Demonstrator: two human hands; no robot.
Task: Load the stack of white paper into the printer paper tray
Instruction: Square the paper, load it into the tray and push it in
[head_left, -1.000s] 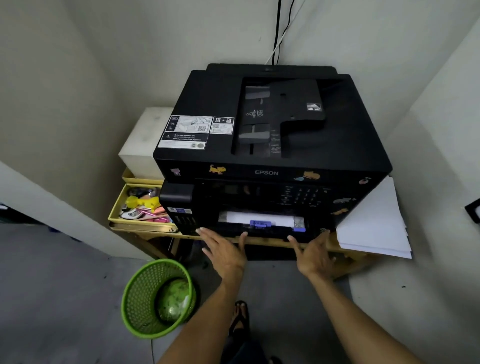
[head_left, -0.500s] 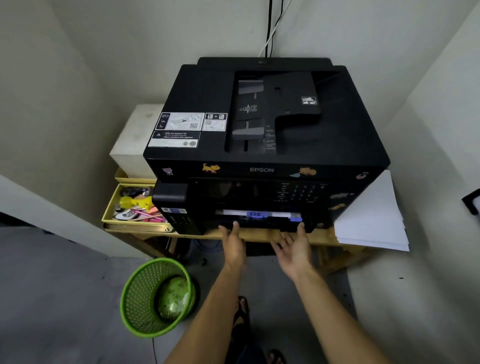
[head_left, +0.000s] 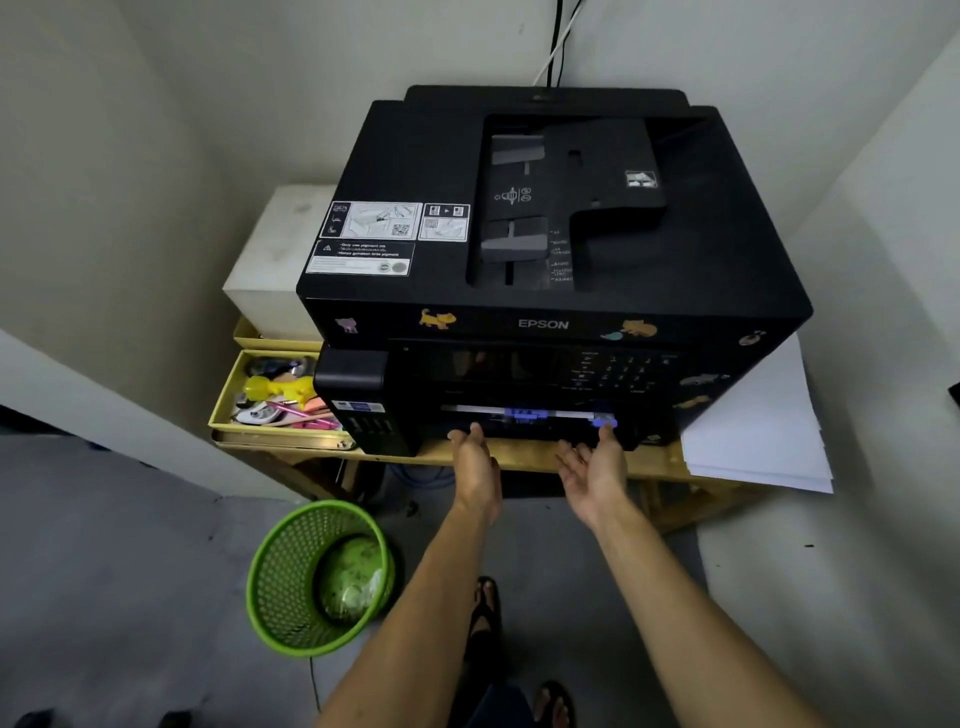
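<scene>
A black Epson printer (head_left: 545, 218) stands on a wooden table (head_left: 524, 457) in a corner. Its paper tray (head_left: 530, 418) sits low at the front, nearly flush with the body, with a strip of white paper and blue guides showing. My left hand (head_left: 475, 462) is at the tray's left front, fingertips touching its edge, thumb up. My right hand (head_left: 595, 465) is at the tray's right front, palm turned up, fingers spread, thumb by the blue tab. A stack of white paper (head_left: 758, 421) lies on the table to the right of the printer, overhanging the edge.
A yellow tray of stationery (head_left: 270, 400) and a white box (head_left: 280, 260) sit left of the printer. A green mesh bin (head_left: 317, 577) stands on the floor at lower left. Walls close in on both sides. My sandalled feet (head_left: 485, 608) are below.
The tray has slid in: less white paper shows than a second ago. My hands came closer together at the tray front, and my right hand turned palm up.
</scene>
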